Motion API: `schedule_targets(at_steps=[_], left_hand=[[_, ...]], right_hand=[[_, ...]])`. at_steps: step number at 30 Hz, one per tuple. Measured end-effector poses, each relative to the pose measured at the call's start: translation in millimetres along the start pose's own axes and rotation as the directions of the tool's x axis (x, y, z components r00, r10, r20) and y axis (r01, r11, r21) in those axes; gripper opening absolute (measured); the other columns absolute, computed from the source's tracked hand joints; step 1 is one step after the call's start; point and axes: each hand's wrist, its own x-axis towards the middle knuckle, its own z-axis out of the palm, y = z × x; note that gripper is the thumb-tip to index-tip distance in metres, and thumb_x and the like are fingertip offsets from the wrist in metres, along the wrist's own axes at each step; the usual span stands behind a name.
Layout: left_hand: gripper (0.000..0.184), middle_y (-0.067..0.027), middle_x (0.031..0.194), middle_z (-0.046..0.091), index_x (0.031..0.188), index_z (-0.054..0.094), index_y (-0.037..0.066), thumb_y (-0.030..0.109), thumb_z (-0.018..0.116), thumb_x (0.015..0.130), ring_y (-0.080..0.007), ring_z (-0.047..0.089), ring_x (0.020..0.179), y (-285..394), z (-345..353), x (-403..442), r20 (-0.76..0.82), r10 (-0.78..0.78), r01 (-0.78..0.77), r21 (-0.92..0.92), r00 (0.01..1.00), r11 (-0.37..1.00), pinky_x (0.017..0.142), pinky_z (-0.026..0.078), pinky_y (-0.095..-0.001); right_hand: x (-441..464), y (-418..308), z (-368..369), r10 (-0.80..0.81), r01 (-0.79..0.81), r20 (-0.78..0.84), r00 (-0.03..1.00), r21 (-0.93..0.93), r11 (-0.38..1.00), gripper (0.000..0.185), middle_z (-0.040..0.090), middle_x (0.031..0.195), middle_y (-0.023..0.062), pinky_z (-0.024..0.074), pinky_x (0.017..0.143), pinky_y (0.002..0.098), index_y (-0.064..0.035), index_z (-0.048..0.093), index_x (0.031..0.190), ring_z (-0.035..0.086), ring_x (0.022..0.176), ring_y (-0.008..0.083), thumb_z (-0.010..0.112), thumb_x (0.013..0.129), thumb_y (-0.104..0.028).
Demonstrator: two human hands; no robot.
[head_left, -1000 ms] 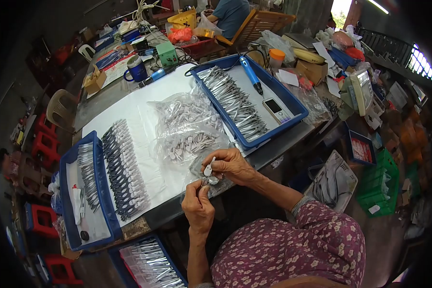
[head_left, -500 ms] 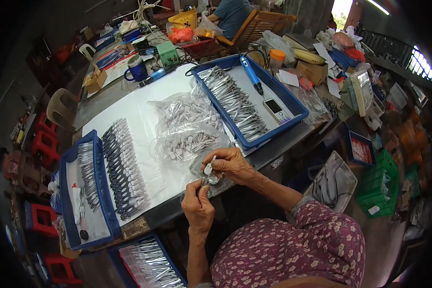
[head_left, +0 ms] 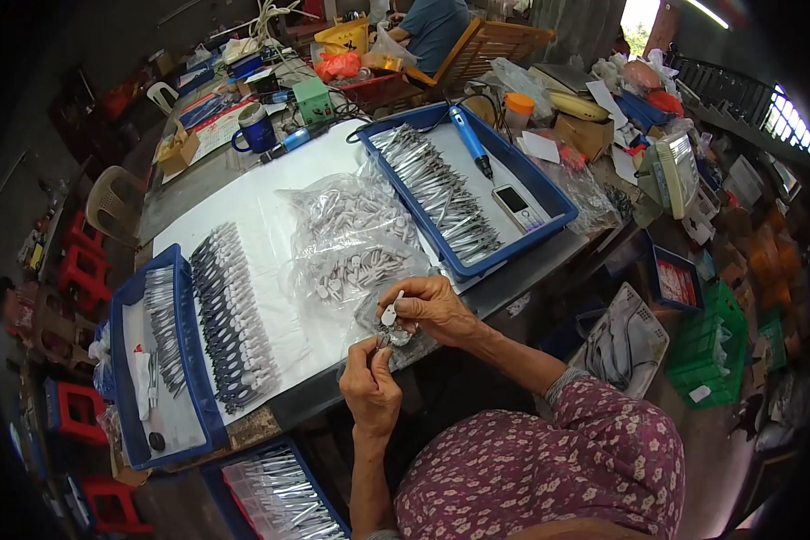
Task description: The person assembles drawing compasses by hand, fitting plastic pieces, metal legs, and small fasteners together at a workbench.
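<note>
Between the thumb and fingers of my right hand (head_left: 434, 310) is a small white round-headed piece (head_left: 389, 316). My left hand (head_left: 370, 382) is just below and to the left, its thumb and forefinger pinched on something too small to make out. The fingertips of both hands are close together over the table's front edge. Behind them lies a clear plastic bag (head_left: 360, 238) with many pale pieces inside. Rows of black and white pieces (head_left: 234, 315) lie on white paper (head_left: 274, 337) to the left.
A blue tray (head_left: 562, 209) at the right holds metal rods, a blue electric screwdriver (head_left: 471, 140) and a phone (head_left: 516, 206). Another blue tray (head_left: 209, 405) stands at the left, a third (head_left: 220, 499) below the table. A co-worker (head_left: 432, 31) sits beyond the table.
The white piece in my right hand has turned slightly, its round face showing more. Both hands have stayed almost in the same place.
</note>
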Motion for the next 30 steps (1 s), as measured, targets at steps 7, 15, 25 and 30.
schedule_targets(at_steps=[7,15,25,30], left_hand=[[0.005,-0.0116,0.073,0.059,0.088,0.054,-0.003,-0.002,0.053,0.083,-0.0169,0.056,0.063,2.0,-0.5,0.4,0.015,-0.03,0.03,-0.018,0.999,0.999,0.059,0.044,-0.0269],[0.006,-0.0119,0.073,0.059,0.088,0.054,-0.004,-0.002,0.053,0.083,-0.0172,0.057,0.064,3.9,-1.4,1.2,0.016,-0.029,0.029,-0.029,0.999,0.999,0.06,0.045,-0.0273],[0.006,-0.0107,0.072,0.058,0.088,0.054,-0.003,-0.001,0.053,0.083,-0.0162,0.054,0.061,3.9,-1.5,0.2,-0.006,0.015,-0.015,-0.013,1.0,1.0,0.057,0.043,-0.0274],[0.005,-0.0097,0.07,0.056,0.088,0.054,-0.003,-0.001,0.053,0.083,-0.0148,0.051,0.059,0.1,-0.6,-2.1,0.004,-0.021,0.021,-0.041,1.0,0.999,0.055,0.042,-0.027]], right_hand=[[0.9,0.8,-0.4,-0.013,0.013,-0.021,1.0,0.008,1.0,0.022,0.063,0.087,0.0111,0.0421,0.054,0.0186,0.0033,0.061,0.098,0.051,0.062,0.0069,0.06,0.085,-0.015],[1.2,-1.2,1.1,-0.004,0.004,-0.024,1.0,-0.009,1.0,0.023,0.062,0.087,0.0077,0.0419,0.054,0.0191,0.0038,0.061,0.099,0.05,0.064,0.0068,0.061,0.085,-0.015],[1.5,-2.6,3.3,-0.01,0.009,-0.025,1.0,-0.02,1.0,0.023,0.062,0.087,0.0089,0.0417,0.054,0.0191,0.0044,0.06,0.099,0.05,0.063,0.0071,0.06,0.085,-0.014],[1.9,-2.5,3.0,-0.026,0.026,-0.018,0.999,-0.008,1.0,0.023,0.063,0.089,0.0099,0.0415,0.054,0.0188,0.0041,0.06,0.099,0.049,0.063,0.0072,0.06,0.085,-0.014]])
